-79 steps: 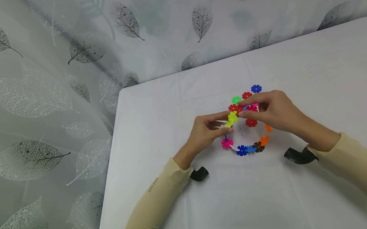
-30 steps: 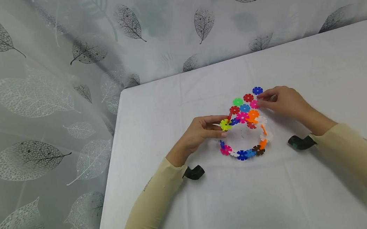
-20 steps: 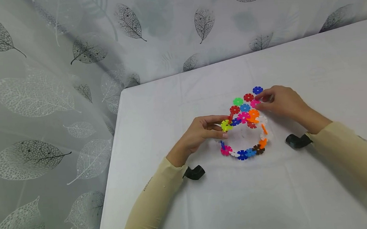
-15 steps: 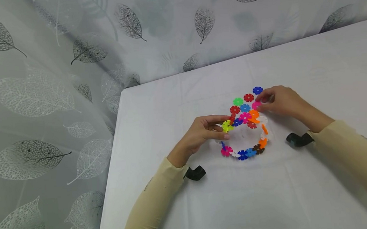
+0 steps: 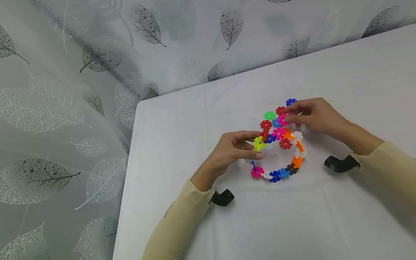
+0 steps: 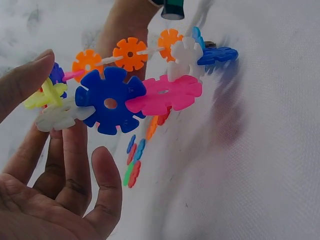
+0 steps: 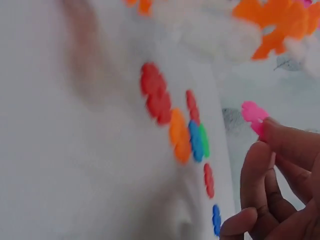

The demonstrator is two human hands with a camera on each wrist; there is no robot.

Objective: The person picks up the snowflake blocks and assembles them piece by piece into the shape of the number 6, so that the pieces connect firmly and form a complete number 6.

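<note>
My left hand holds a ring of joined, notched flower-shaped plastic discs at its left side, by a yellow disc. In the left wrist view the ring stands tilted above the cloth, with a blue disc and a pink one slotted together nearest the camera. My right hand pinches a single pink flower disc between thumb and forefinger, off the table. It hovers by the ring's far side, above the loose discs. Part of the ring is hidden behind my left fingers.
Several loose discs lie on the white-covered table beyond the ring, among them a green disc, a red disc and a dark blue disc. A leaf-patterned curtain borders the back and left. Black wrist mounts jut under both sleeves.
My right hand has gone from the ring's red disc to a loose pink disc, pinched it, lifted it and carried it slightly left. My left hand keeps hold of the ring, shifted slightly lower.
</note>
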